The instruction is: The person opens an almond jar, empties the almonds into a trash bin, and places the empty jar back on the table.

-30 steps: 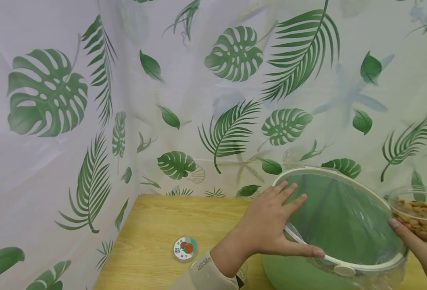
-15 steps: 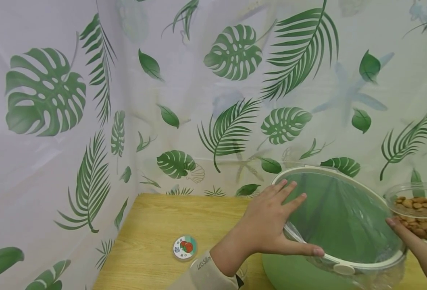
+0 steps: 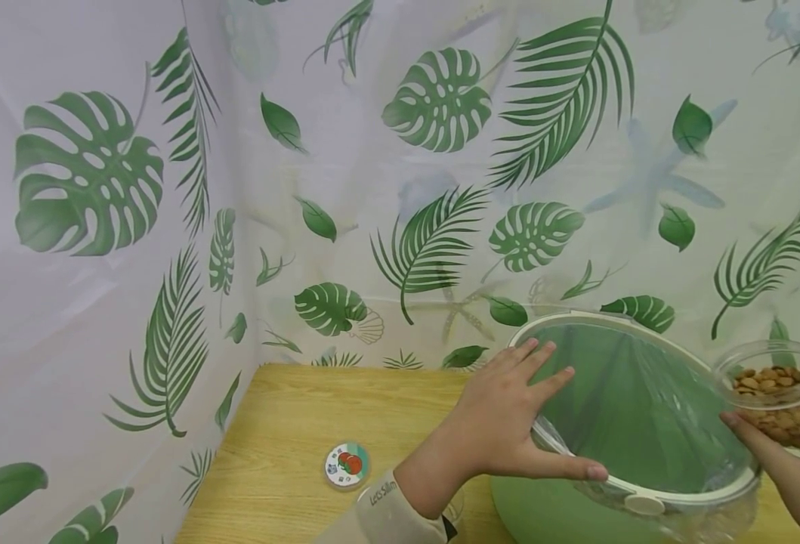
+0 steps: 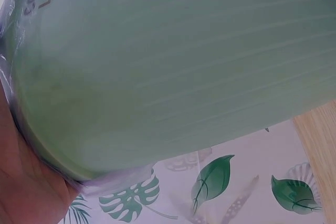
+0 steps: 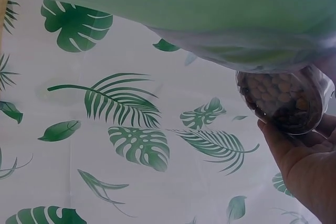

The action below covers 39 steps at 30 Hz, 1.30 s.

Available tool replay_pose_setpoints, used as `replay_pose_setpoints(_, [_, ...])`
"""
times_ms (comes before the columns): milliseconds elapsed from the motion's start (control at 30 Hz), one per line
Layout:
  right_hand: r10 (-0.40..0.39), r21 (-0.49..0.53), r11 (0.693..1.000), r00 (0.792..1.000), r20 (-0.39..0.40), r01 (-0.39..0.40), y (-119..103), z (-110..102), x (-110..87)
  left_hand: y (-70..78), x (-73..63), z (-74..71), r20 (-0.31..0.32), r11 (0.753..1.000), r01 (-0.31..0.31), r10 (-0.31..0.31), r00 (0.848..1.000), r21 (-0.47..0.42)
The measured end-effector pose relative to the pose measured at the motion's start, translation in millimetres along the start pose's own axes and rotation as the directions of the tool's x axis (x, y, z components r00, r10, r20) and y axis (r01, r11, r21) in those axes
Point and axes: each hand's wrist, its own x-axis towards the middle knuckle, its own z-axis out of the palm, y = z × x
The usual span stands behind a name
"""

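Observation:
A green trash bin (image 3: 576,514) with a cream rim (image 3: 699,499) and a clear plastic liner (image 3: 644,412) stands tilted at the lower right of the head view, its mouth facing me. My left hand (image 3: 491,412) rests on the rim's left side, fingers spread and straight, thumb along the front edge. In the left wrist view that hand (image 4: 29,182) presses against the bagged rim. My right hand (image 3: 790,468) holds a clear plastic jar (image 3: 773,419) of almonds by the bin's right side. The right wrist view shows the thumb against the jar (image 5: 281,95).
A small round container (image 3: 347,465) with a tomato picture lies left of my left forearm on the wooden table (image 3: 284,423). Leaf-printed sheeting (image 3: 406,166) hangs behind and along the left side. Something transparent, mostly hidden, is beside my left wrist.
The almond jar and my right hand have moved slightly left toward the bin, the jar's mouth turning a little. My left hand and the bin stay where they were.

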Motion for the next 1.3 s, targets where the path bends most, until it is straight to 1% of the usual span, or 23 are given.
replay_pose_setpoints(33, [-0.019, 0.010, 1.000, 1.000, 0.021, 0.019, 0.5, -0.8, 2.2, -0.2, 0.0, 0.1, -0.003, 1.000, -0.001, 0.001, 1.000, 0.000])
replay_pose_setpoints(100, [-0.063, 0.010, 0.998, 0.998, 0.029, 0.063, 2.5, -0.4, 3.5, -0.3, 0.0, 0.4, -0.008, 1.000, -0.002, 0.002, 1.000, -0.001])
replay_pose_setpoints(267, [-0.139, 0.021, 0.990, 0.990, 0.028, 0.138, 6.4, 0.0, 3.7, -0.9, 0.4, 0.8, -0.008, 1.000, -0.006, 0.006, 1.000, 0.004])
replay_pose_setpoints(400, [-0.200, -0.003, 0.980, 0.979, 0.034, 0.200, 6.4, -2.8, 4.4, -1.1, 0.6, 0.4, -0.010, 1.000, -0.009, 0.010, 1.000, 0.005])
replay_pose_setpoints(500, [-0.231, -0.021, 0.972, 0.972, 0.034, 0.232, 5.8, -4.0, 5.1, -0.8, 0.6, 0.1, -0.010, 1.000, -0.009, 0.009, 1.000, 0.008])
replay_pose_setpoints(733, [-0.245, -0.013, 0.969, 0.969, 0.043, 0.246, 2.2, -4.5, 3.0, -0.7, 1.6, -0.4, -0.012, 1.000, -0.015, 0.015, 1.000, 0.015])
replay_pose_setpoints(967, [-0.260, -0.039, 0.963, 0.960, 0.100, 0.265, -2.3, -8.1, 5.3, -1.5, 1.1, 1.0, -0.011, 1.000, -0.012, 0.012, 1.000, 0.021])
replay_pose_setpoints(1300, [-0.277, -0.045, 0.957, 0.948, 0.156, 0.287, 1.4, -7.6, 11.0, -0.1, 0.4, 1.2, -0.008, 1.000, -0.012, 0.012, 1.000, 0.021])
